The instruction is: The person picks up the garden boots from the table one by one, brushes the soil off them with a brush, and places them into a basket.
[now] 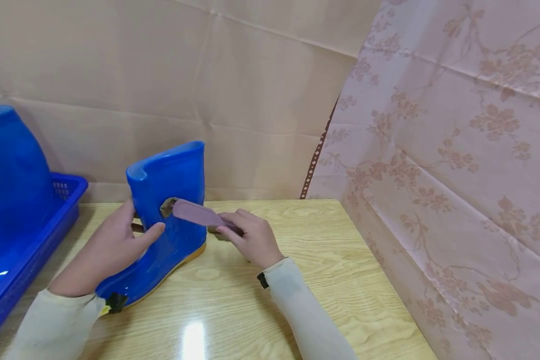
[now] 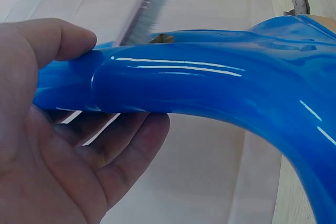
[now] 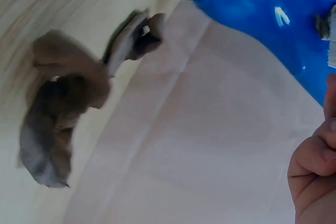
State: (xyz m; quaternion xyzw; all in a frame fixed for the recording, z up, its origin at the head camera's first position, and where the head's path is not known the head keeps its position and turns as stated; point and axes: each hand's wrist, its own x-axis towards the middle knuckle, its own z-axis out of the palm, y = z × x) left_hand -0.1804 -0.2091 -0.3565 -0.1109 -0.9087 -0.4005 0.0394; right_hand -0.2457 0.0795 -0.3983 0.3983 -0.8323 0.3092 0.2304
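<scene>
Beige cloth behind, wood desk (image 1: pixel 297 280) under me. Blue boot (image 1: pixel 171 225) stands at desk centre, toe toward 7 o'clock. Left hand (image 1: pixel 108 250) wraps the shaft, thumb on front, fingers round back. Right hand (image 1: pixel 252 240), at boot's 3 o'clock, fingers curled on mauve brush (image 1: pixel 198 214), w/ bristle end on the shaft. Blue basket (image 1: pixel 36 235) at 9 o'clock.

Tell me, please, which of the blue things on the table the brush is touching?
The blue rubber boot standing mid-table, held by the left hand; the right hand presses the brush against it. The blue basket sits apart, untouched.
</scene>
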